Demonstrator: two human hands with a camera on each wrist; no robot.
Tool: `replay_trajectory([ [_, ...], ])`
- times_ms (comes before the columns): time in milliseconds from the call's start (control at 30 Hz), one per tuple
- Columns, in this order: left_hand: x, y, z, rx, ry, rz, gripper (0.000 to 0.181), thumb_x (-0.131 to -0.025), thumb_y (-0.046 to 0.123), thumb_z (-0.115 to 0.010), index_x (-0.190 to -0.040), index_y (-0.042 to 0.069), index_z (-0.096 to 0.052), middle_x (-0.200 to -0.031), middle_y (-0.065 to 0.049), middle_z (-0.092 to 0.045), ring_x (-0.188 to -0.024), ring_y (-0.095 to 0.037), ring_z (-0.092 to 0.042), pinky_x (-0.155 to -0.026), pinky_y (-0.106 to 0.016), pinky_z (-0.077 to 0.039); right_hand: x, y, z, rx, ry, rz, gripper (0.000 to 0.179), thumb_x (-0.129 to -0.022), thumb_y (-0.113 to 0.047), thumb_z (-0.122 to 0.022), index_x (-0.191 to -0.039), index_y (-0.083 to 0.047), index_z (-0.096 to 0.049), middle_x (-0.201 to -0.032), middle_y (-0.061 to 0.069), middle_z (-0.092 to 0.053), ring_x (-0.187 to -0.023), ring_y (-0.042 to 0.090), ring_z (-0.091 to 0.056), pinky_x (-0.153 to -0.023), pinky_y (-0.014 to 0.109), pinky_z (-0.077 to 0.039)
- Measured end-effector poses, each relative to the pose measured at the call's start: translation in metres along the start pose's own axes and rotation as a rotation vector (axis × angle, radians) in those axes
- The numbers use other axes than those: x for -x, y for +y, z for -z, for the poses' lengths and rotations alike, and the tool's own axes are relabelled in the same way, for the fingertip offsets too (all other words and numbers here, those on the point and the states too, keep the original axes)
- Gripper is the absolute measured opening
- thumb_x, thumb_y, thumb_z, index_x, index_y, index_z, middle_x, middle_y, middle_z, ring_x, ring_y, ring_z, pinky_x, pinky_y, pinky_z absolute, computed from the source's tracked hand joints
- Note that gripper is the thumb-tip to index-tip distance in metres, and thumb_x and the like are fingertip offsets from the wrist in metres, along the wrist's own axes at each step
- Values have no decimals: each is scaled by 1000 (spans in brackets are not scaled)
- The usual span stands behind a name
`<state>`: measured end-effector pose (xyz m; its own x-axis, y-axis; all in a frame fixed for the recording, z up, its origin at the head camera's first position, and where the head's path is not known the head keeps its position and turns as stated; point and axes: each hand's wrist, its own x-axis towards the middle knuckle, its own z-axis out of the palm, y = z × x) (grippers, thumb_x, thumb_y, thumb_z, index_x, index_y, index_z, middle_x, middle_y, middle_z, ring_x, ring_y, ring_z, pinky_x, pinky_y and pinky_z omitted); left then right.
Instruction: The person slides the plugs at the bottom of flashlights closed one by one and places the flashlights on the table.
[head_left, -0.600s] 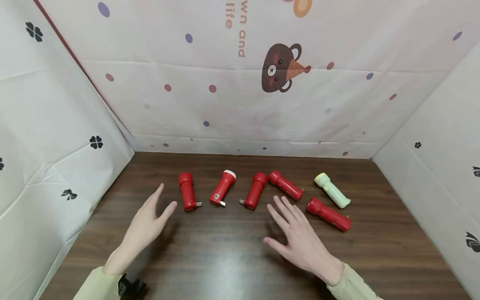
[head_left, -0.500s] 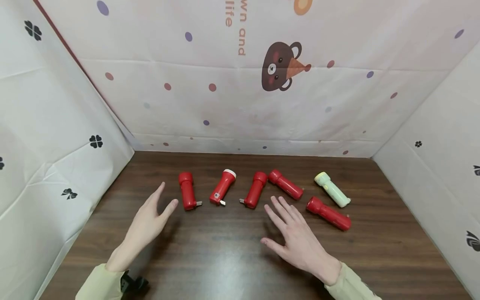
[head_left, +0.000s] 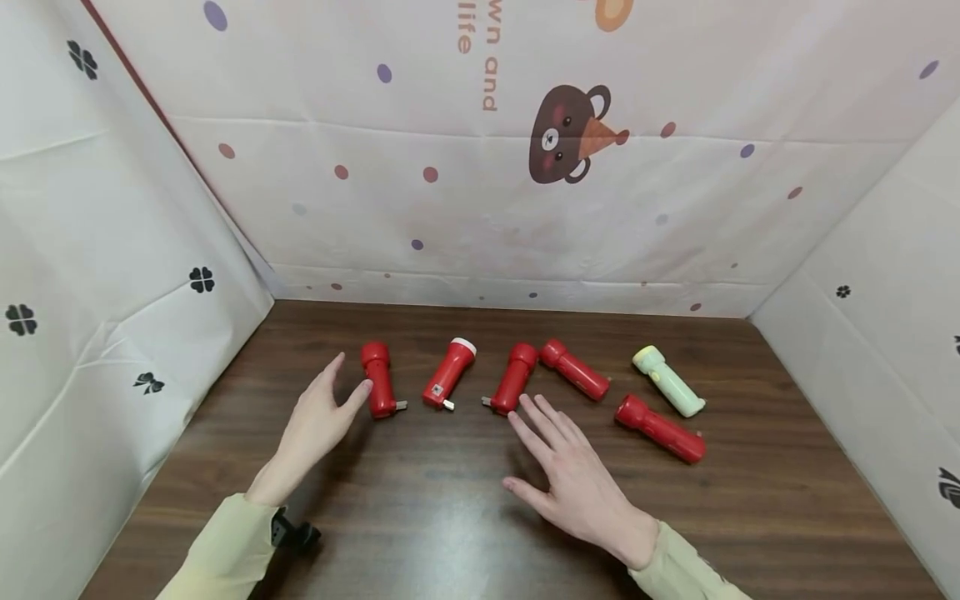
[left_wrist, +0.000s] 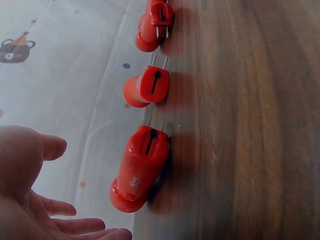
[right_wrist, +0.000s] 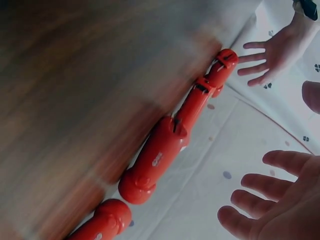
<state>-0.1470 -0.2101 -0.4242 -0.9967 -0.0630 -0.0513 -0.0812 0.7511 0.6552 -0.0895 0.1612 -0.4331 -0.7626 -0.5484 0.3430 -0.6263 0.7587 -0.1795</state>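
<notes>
My left hand [head_left: 318,417], fingers spread, is just left of a red flashlight [head_left: 378,379] whose metal plug prongs stick out near its tail. In the left wrist view that flashlight [left_wrist: 140,170] lies beside my fingers, with nothing held. To its right are a red flashlight with a white rim [head_left: 450,373] and another red flashlight with prongs [head_left: 514,379]. My right hand [head_left: 562,475] is spread palm down, fingertips at the tail end of this last one. Beyond it lies a red flashlight [head_left: 575,370] slanting down to the right.
Farther right on the brown wooden table [head_left: 420,500] lie a red flashlight [head_left: 661,429] and a pale green flashlight [head_left: 670,382]. A printed cloth [head_left: 480,208] stands behind the table, with white cloth at both sides. A black device [head_left: 296,533] is strapped to the left wrist.
My left hand has moved right, closer to the leftmost flashlight. My right hand has shifted left, toward the third red flashlight. The flashlights lie as before; the head view has shifted slightly.
</notes>
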Motion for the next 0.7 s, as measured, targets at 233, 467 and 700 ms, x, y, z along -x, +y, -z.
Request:
replay_trajectory([
  [233,-15,3,-4,17,-1,33,78,-106,43,-55,-164,-1,-26,-165,-30,-39,-145,-49,-51,-119,-64,-44,-13,-6,-5,-97,9,-8,79,-91,-47,-80,-156,-11,-51,-169,9,-42,-156,37,-43,-120,57,-46],
  [467,-25,5,-12,14,-6,43,77,-106,40,-56,-163,-4,-27,-161,-33,-42,-144,-48,-51,-120,-63,-44,-24,-14,-11,-151,1,-7,76,-90,-43,-81,-154,-10,-54,-168,7,-44,-155,36,-45,-120,55,-46],
  [700,-30,6,-20,18,18,46,77,-104,37,-58,-161,-7,-29,-159,-35,-44,-143,-49,-51,-120,-62,-44,-30,-18,-15,-158,-6,-8,75,-91,-42,-80,-154,-12,-54,-165,9,-48,-155,34,-45,-121,54,-46],
])
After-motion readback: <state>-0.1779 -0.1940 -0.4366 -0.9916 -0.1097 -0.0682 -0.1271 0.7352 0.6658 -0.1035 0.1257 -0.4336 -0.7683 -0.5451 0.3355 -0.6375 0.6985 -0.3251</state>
